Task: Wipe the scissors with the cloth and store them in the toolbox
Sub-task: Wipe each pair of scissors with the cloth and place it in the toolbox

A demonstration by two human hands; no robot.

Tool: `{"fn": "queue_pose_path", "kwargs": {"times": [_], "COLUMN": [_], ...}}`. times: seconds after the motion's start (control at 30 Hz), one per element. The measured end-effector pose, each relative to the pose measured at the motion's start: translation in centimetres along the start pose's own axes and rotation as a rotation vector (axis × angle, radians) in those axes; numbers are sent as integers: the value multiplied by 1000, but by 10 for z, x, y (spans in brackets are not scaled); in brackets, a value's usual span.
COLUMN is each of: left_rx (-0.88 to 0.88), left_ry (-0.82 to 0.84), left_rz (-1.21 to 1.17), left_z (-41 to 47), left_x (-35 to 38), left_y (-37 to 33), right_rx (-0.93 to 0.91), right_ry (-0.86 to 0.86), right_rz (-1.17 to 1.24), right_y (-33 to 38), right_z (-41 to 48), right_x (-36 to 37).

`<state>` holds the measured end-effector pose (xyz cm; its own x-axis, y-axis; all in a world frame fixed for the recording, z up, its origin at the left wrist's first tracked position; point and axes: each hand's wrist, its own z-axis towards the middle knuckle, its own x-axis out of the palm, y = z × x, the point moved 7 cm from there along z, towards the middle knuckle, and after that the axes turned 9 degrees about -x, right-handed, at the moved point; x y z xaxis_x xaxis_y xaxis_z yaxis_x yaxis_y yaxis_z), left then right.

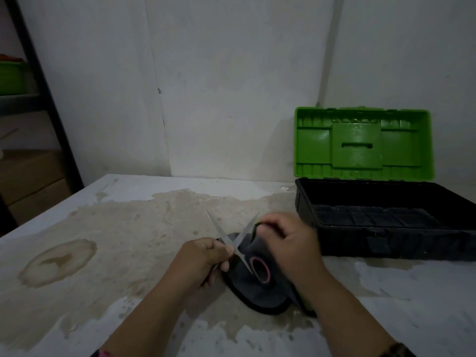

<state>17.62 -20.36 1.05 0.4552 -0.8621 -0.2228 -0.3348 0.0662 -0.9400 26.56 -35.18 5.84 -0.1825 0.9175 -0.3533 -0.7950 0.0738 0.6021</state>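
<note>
Over bench [123, 228], L hand [206, 258] grips open scissors [219, 229], R hand [288, 240] pinches cloth [260, 292] on one blade. Wipe toward tip, avoid edge.

The scissors [235, 245] are spread wide, their thin metal blades crossing in an X with tips toward the tabletop's far edge and a pink-rimmed handle loop below. The dark grey cloth [260, 292] lies bunched beneath them and wraps one blade. The toolbox [412, 243], a black base with an upright green lid, stands open at the far right corner.
</note>
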Motion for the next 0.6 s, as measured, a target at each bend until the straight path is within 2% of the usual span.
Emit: {"fn": "queue_pose_path", "kwargs": {"times": [0.07,0.1,0.23,0.33,0.47,0.6], "left_rx": [5,8,27,32,46,61], "left_ry": [1,1,-4,4,2,5], "left_rz": [7,12,-4,15,31,33], "left_z": [-2,-4,-6,-6,-7,-8], "left_x": [2,3,3,4,5,4], "left_y": [-1,-2,-4,-5,-6,-7], "right_rx": [-185,-223,-192,-187,-146,-187], "right_ry": [221,279,219,305,187,258], "right_rz": [-148,-184,-215,-199,-250,-166], "right_y": [14,13,9,13,1,12], "right_z": [-9,-10,-4,-9,-1,-11], "right_x": [30,38,38,46,30,41]}}
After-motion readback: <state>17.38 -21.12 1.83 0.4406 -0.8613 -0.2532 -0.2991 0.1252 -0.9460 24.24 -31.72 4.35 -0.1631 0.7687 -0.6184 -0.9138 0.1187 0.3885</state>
